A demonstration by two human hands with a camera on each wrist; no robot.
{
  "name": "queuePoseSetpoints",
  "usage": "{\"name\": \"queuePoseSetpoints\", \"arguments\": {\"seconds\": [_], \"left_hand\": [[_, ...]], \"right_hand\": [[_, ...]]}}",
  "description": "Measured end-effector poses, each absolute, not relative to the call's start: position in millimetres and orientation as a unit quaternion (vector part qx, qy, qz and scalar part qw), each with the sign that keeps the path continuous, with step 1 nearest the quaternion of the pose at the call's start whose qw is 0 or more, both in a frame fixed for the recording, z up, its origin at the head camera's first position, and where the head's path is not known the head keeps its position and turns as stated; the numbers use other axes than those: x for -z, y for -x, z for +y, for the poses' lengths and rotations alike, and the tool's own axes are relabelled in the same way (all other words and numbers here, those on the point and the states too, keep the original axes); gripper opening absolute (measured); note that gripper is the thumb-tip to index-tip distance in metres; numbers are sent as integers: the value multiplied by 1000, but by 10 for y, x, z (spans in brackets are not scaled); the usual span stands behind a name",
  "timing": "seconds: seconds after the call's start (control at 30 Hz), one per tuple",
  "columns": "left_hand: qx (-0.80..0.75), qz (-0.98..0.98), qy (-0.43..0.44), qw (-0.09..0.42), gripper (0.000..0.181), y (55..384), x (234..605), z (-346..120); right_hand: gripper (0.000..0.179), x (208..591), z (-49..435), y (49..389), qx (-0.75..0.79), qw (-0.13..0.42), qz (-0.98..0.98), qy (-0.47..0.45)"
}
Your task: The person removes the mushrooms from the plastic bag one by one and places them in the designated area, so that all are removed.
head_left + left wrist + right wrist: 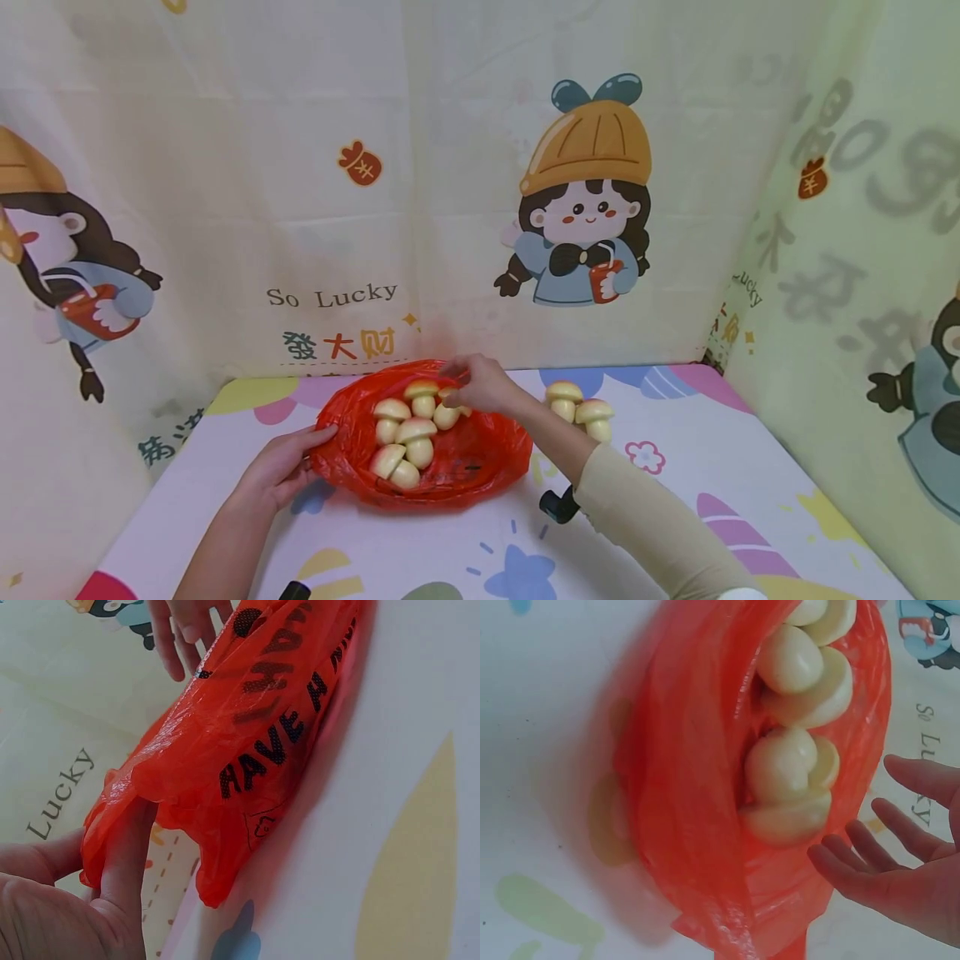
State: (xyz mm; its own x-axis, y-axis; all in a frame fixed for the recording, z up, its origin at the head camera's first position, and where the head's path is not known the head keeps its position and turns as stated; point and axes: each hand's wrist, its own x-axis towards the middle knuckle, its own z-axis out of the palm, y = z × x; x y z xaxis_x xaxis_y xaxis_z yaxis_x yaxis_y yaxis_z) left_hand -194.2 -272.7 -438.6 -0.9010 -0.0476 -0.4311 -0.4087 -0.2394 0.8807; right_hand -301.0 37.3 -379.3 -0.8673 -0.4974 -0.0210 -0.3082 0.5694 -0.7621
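A red plastic bag (480, 467) lies on the table with its mouth spread wide. Several toy mushrooms (416, 442) with pale stems and pinkish-yellow caps sit inside it, mostly toward its left side. My left hand (281, 467) pinches the bag's left edge between thumb and fingers; the left wrist view shows the crumpled film (120, 810) there. Over the bag's far rim is my right hand (480, 383), its fingers extended and holding nothing in the right wrist view. Two more toy mushrooms (577, 410) stand on the table right of the bag, partly behind my right forearm.
The table (600, 550) has a white cover with colourful printed shapes. Patterned cloth (450, 208) hangs behind it and along both sides. A small black object (558, 506) shows beside my right sleeve, and another dark piece (295, 591) at the bottom edge.
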Motion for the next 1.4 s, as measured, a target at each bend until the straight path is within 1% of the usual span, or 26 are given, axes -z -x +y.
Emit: {"name": "queuePoseSetpoints", "arguments": {"seconds": [0.2,0.4,0.53,0.67,0.83,1.0,1.2,1.4], "left_hand": [[-764,606,185,120,79,1955,4385,-2732],[-765,605,185,121,80,1959,4393,-2743],[-770,600,182,121,81,1956,4395,-2747],[-768,600,187,120,77,1956,4387,-2738],[-766,602,188,121,77,1956,4386,-2731],[-763,606,192,118,76,1950,4384,-2723],[-763,605,194,119,77,1940,4370,-2715],[-766,601,193,119,77,1942,4364,-2711]], "right_hand": [[44,3880,356,3045,366,104,896,230],[43,3957,335,3088,346,103,906,222],[47,3978,311,3086,331,108,912,217],[52,3993,284,3087,319,109,916,215],[52,4042,265,3109,305,89,920,231],[52,4088,240,3117,305,78,923,223],[52,4133,230,3135,300,51,924,233],[54,4155,220,3130,302,48,926,221]]}}
